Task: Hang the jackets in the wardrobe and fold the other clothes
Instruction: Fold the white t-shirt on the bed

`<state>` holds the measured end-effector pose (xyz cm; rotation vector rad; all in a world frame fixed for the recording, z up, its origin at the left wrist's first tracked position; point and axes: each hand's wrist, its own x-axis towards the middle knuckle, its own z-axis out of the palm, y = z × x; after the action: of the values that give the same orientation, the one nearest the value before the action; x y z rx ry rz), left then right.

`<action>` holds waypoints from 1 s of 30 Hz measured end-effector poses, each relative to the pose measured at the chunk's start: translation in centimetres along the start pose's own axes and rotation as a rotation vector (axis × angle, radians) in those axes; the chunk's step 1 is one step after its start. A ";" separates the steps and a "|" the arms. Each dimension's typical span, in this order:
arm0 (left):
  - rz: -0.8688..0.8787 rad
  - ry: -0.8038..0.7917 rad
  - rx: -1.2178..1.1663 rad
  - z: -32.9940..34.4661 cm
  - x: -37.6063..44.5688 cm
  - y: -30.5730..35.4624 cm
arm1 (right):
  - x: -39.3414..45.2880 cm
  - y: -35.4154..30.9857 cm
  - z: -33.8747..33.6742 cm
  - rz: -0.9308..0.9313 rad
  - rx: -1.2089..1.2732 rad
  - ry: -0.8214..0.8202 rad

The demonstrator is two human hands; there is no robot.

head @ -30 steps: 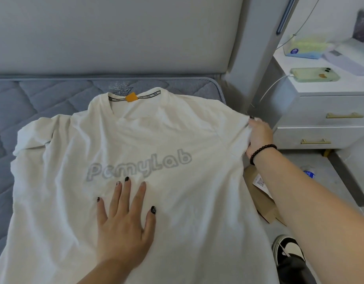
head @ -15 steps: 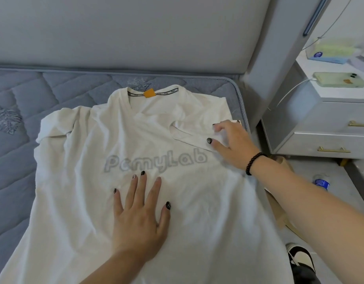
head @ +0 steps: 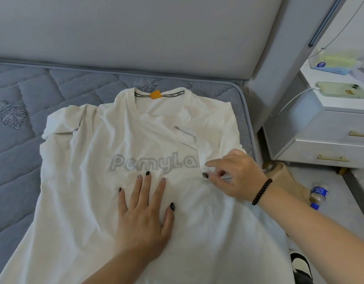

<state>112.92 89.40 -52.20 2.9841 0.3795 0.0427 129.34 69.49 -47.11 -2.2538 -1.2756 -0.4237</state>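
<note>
Scene: a white T-shirt [head: 119, 140] lies face up on a grey quilted mattress [head: 23, 91], collar towards the headboard, seen from the person's own head.
Left hand: the left hand [head: 143, 214] lies flat on the shirt's front, fingers straight and spread, just below the printed lettering [head: 152, 162]. It grips nothing; it looks to be pinning the cloth down.
Right hand: the right hand [head: 236, 177], a dark bead bracelet [head: 261, 191] at its wrist, sits just right of the left hand. Its thumb and forefinger pinch the edge of the shirt's sleeve [head: 213, 128], which is folded inward over the chest and covers the end of the lettering.
Far sleeve: the other sleeve [head: 62, 121], well beyond the left hand's little finger, lies bunched and unfolded.
Beside the bed: beyond the right wrist stand a bedside cabinet [head: 330, 148] and, on the floor, a small bottle [head: 318, 193].
Step, as I judge it: folding the first side inward.
Risk: the folded sleeve is already wrinkled; pressing it as it lies would likely set a crooked crease. If the flat hand lifts early, the pinch may drag the whole shirt sideways towards the mattress edge.
</note>
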 end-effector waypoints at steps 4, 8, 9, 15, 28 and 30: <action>-0.001 -0.002 0.016 0.0 0.0 0.0 | 1.3 0.2 0.4 0.299 -0.065 0.044; 0.000 0.004 -0.013 0.0 0.0 0.0 | 3.4 -2.5 3.9 0.406 -0.019 -0.102; 0.000 0.006 -0.018 0.0 0.0 0.1 | 4.2 -3.6 5.1 0.378 -0.004 -0.125; -0.045 0.032 -0.176 -0.8 -0.1 0.1 | 9.3 -6.4 12.2 0.474 0.037 -0.324; -0.847 0.660 -1.272 -5.0 6.2 -23.5 | 8.9 -6.7 14.7 0.421 -0.277 -0.319; -0.746 0.554 -1.599 -4.6 7.5 -25.6 | 8.6 -6.9 14.7 0.397 -0.277 -0.262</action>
<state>113.61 116.47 -51.02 1.1279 0.8935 0.6928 128.09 86.87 -52.90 -2.7937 -0.8887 -0.1681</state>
